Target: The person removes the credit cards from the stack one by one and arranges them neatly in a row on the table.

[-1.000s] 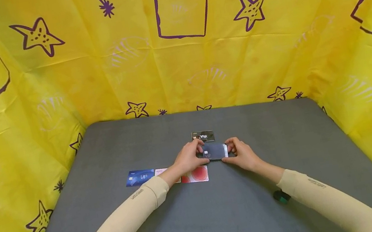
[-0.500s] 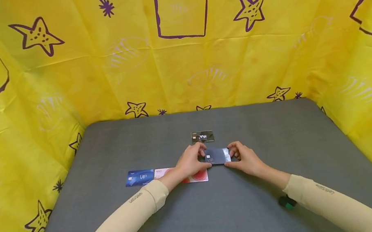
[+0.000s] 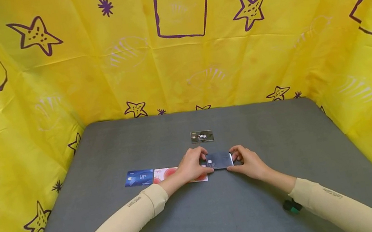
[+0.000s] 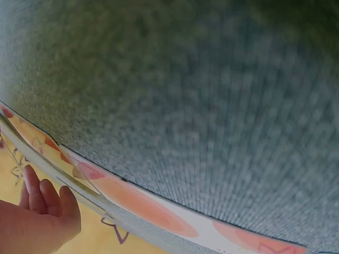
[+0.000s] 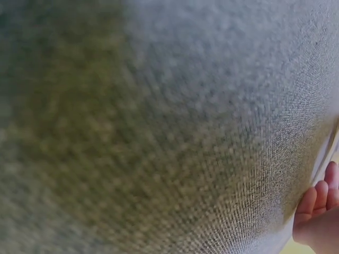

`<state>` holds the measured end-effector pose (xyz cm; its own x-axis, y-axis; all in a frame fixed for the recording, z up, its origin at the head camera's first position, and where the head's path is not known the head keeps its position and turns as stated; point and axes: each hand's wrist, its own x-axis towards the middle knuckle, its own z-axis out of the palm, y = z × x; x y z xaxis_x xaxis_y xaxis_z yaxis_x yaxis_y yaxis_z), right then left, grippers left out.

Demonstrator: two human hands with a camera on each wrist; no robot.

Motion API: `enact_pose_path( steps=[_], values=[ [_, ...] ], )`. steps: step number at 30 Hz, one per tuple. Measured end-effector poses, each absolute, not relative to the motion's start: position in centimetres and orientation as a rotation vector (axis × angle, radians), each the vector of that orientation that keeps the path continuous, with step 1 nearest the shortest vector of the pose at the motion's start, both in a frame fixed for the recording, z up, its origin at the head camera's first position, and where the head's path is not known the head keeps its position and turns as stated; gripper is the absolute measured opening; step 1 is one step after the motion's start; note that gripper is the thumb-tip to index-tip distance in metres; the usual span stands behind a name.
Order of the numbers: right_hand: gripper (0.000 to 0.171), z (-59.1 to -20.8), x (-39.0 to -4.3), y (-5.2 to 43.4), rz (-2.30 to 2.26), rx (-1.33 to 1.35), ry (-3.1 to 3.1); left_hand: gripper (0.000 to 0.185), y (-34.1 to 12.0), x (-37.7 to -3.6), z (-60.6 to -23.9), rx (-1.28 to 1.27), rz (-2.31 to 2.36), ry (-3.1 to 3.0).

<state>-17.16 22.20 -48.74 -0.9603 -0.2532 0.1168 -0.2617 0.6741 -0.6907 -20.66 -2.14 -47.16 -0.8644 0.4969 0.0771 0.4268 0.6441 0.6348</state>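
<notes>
The grey bench [image 3: 203,212] carries four cards, all near its middle. Toward the left edge, a blue VIP card [image 3: 139,177] lies just beside a pink card [image 3: 166,173], partly under the left hand [image 3: 191,165]. Toward the far edge lies a black VIP card [image 3: 202,136]. The left hand and right hand [image 3: 247,159] each pinch an end of a dark grey VIP card [image 3: 219,160], both grips closed on it, low over the bench's centre.

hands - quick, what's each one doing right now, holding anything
Left hand: pinches the left end of the dark grey card.
Right hand: pinches the right end of the same card.
</notes>
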Motion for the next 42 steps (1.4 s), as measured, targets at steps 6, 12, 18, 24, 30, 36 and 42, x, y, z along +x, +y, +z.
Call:
enact_pose_path(
  steps=[6, 12, 18, 24, 30, 36, 42],
  values=[
    [0.053, -48.6, -16.6, 22.4, 1.169, 0.430, -2.883, 0.052, -2.0, -20.2, -47.1, 0.758, 0.996, 2.758],
    [0.053, -48.5, -16.3, 22.6, 1.146, 0.437, -2.882, 0.053, -1.8, -19.9, -47.0, 0.772, 0.957, 2.773],
    [0.052, -48.7, -16.0, 22.9, 1.100, 0.451, -2.883, 0.052, -1.8, -19.7, -47.1, 0.850, 0.895, 2.816],
    [0.051, -48.8, -15.8, 23.1, 1.091, 0.493, -2.876, 0.052, -1.9, -19.3, -47.2, 0.858, 0.854, 2.819],
    [0.051, -48.8, -15.5, 23.0, 1.068, 0.546, -2.850, 0.051, -2.0, -19.1, -47.2, 0.860, 0.858, 2.803],
    [0.051, -48.9, -15.4, 22.8, 1.041, 0.587, -2.821, 0.052, -2.2, -18.8, -47.3, 0.878, 0.843, 2.801],
    [0.051, -48.9, -15.1, 22.8, 1.018, 0.592, -2.828, 0.051, -2.5, -18.5, -47.3, 0.901, 0.845, 2.796]
  ],
)
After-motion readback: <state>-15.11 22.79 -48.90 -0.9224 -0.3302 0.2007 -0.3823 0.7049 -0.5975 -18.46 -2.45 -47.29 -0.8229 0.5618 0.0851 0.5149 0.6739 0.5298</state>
